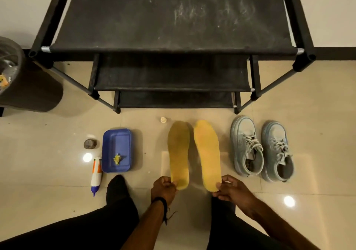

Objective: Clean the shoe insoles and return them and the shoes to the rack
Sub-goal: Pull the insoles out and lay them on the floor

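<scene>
Blue plastic tray (pixel 116 139) w/ yellow scrap (pixel 117 159) inside. Left hand (pixel 163 189) pinches darker yellow foam insole (pixel 178 153) heel; right hand (pixel 232 190) pinches lighter yellow foam insole (pixel 207 153) heel.

We counted: insoles 2 (pixel 178 154) (pixel 207 153) | shoes 2 (pixel 246 145) (pixel 277 151) | rack 1 (pixel 169 18) | blue tray 1 (pixel 109 143) | bottle 1 (pixel 96 174) | bin 1 (pixel 28 85) | hands 2 (pixel 163 189) (pixel 234 191)

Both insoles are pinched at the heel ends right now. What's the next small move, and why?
Probably carry the right insole, pinched by the right hand, toward the nearer shoe and slip it in, toe first. The shoes sit just right of it with their openings empty, and the left hand already holds the left insole, which looks darker, perhaps damp.
</scene>
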